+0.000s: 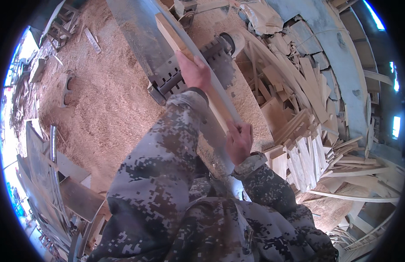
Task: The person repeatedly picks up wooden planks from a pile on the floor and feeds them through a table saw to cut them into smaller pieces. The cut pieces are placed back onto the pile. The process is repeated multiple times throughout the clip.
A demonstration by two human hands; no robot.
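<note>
A long, pale wooden strip (168, 34) lies on the metal bed of a planing machine (139, 32), against a straight raised fence (220, 94). My left hand (194, 73) is closed over the strip's middle, right above the slotted dark cutter section (167, 81) that crosses the bed. Nearer my body, my right hand (240, 140) grips the strip's near end with its fingers curled. The underside of the wood is hidden. Camouflage sleeves cover both my forearms.
Deep sawdust (97, 109) covers the floor on the left. To the right, offcuts (305, 161) are heaped beside the machine, with a grey, cracked slab (342, 52) behind them. Boards and metal sheets (80, 198) lean at the lower left.
</note>
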